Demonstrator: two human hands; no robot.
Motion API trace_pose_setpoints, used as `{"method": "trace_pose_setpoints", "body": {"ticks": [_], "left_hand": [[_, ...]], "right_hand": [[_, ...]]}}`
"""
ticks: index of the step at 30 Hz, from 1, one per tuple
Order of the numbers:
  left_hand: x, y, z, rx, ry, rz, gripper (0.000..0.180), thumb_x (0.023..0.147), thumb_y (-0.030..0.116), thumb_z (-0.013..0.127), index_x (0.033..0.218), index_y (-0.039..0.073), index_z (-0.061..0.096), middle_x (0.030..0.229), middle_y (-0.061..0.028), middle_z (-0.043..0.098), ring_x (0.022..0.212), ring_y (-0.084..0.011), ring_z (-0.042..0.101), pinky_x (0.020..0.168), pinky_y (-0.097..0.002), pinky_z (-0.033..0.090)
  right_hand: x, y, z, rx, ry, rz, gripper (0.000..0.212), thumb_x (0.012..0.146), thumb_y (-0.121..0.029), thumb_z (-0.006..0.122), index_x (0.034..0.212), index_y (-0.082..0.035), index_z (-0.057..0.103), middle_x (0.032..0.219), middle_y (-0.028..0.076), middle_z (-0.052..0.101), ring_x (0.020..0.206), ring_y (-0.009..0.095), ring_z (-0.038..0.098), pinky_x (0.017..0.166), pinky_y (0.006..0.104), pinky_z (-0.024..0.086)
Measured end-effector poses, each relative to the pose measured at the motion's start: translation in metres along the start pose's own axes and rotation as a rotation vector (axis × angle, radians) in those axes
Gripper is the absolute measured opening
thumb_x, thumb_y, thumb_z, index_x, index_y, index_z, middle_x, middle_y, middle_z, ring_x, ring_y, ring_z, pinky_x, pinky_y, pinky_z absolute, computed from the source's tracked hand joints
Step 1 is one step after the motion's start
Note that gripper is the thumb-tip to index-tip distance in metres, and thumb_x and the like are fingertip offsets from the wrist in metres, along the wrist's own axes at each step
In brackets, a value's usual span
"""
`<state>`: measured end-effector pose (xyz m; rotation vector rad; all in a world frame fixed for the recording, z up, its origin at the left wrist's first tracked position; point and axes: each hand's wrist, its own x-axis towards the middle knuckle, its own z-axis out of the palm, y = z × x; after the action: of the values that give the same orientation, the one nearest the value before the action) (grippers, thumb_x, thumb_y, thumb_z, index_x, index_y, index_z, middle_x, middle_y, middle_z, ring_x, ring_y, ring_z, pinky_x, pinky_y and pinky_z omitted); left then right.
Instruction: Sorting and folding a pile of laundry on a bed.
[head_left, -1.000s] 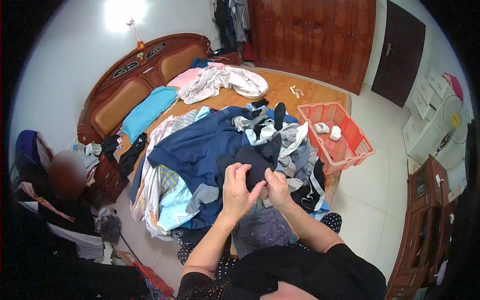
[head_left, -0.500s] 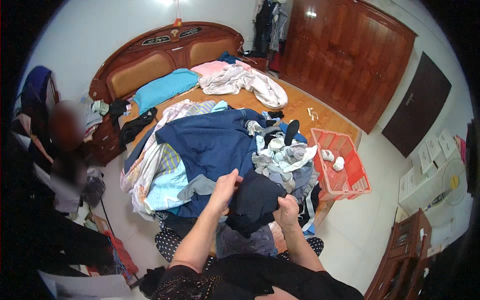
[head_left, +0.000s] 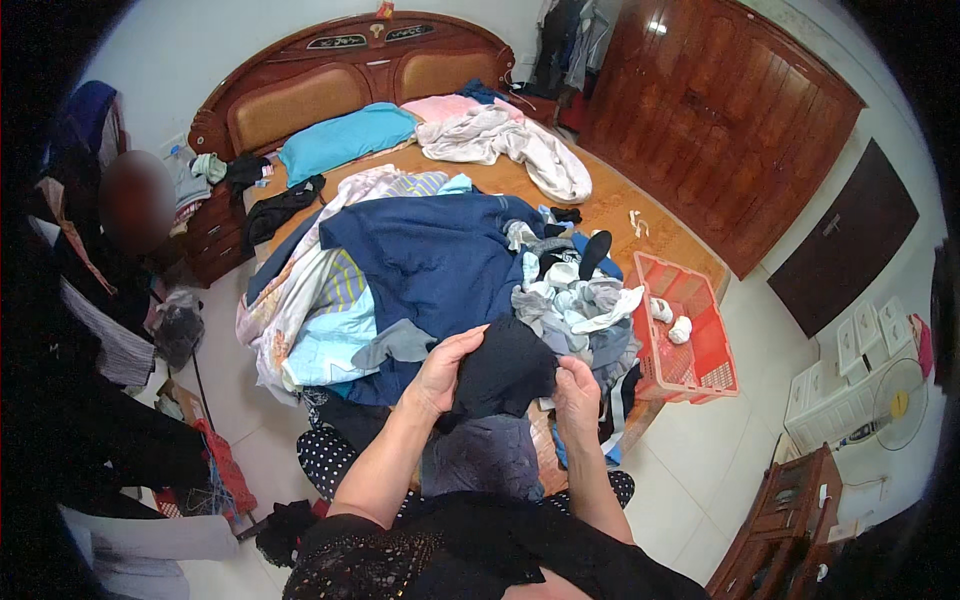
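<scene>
Black cloth (head_left: pixel 505 370), one: spreading between both hands, nearer than the navy garment (head_left: pixel 430 250). Left hand (head_left: pixel 447 372) is clasping its left edge, fingers slightly curled; right hand (head_left: pixel 577 398) is pinching its right edge. Probably handling light, limp; opposite edges suiting.

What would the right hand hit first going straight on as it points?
Past the black cloth it pinches, the right hand would likely meet the heap of grey and white clothes; its height over the heap is unclear, so it might pass above.
</scene>
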<state>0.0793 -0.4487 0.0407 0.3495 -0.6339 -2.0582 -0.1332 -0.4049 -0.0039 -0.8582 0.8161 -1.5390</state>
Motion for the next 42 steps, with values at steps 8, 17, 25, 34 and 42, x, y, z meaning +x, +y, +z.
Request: {"method": "trace_pose_setpoints", "body": {"ticks": [8,17,25,34,42], "left_hand": [[-0.011,0.001,-0.004,-0.159,-0.034,0.001,0.040,0.091,0.020,0.046,0.125,-0.002,0.047,0.119,-0.0151,0.056,0.105,-0.0249,0.058,0.091,-0.0373,0.046],[-0.016,-0.001,-0.005,0.207,0.061,0.154,0.047,0.082,0.003,0.060,0.126,-0.004,0.046,0.117,-0.0119,0.057,0.098,-0.0165,0.060,0.088,-0.0289,0.048],[-0.017,-0.003,-0.002,0.272,0.121,0.208,0.049,0.081,-0.001,0.060,0.128,-0.003,0.045,0.119,-0.0104,0.055,0.101,-0.0153,0.058,0.089,-0.0267,0.046],[-0.022,-0.005,-0.006,0.346,0.062,0.242,0.059,0.075,-0.004,0.063,0.130,0.000,0.043,0.123,-0.0083,0.052,0.103,-0.0121,0.054,0.091,-0.0249,0.044],[-0.026,-0.005,-0.006,0.593,0.132,0.279,0.060,0.073,-0.004,0.063,0.130,0.001,0.044,0.112,-0.0026,0.054,0.096,-0.0082,0.051,0.086,-0.0210,0.041]], "right_hand": [[-0.005,0.002,0.023,-0.024,0.018,0.103,0.017,0.088,-0.010,0.056,0.102,0.000,0.055,0.080,0.005,0.058,0.067,0.011,0.054,0.061,0.0245,0.045],[-0.007,0.009,0.026,-0.180,0.064,0.074,0.017,0.086,-0.006,0.057,0.101,0.001,0.059,0.074,0.000,0.056,0.057,0.007,0.049,0.053,0.0221,0.041],[-0.008,0.016,0.021,-0.212,0.055,0.108,0.017,0.086,-0.012,0.058,0.099,0.000,0.055,0.075,0.003,0.056,0.054,0.011,0.051,0.049,0.0237,0.042],[-0.011,0.016,0.020,0.264,-0.074,0.550,0.013,0.083,-0.018,0.064,0.085,-0.005,0.059,0.069,0.001,0.055,0.061,0.012,0.051,0.058,0.0298,0.043],[-0.015,0.035,0.017,0.225,-0.068,0.476,0.013,0.082,-0.020,0.064,0.082,-0.007,0.059,0.081,0.004,0.060,0.070,0.016,0.055,0.067,0.0324,0.046]]}}
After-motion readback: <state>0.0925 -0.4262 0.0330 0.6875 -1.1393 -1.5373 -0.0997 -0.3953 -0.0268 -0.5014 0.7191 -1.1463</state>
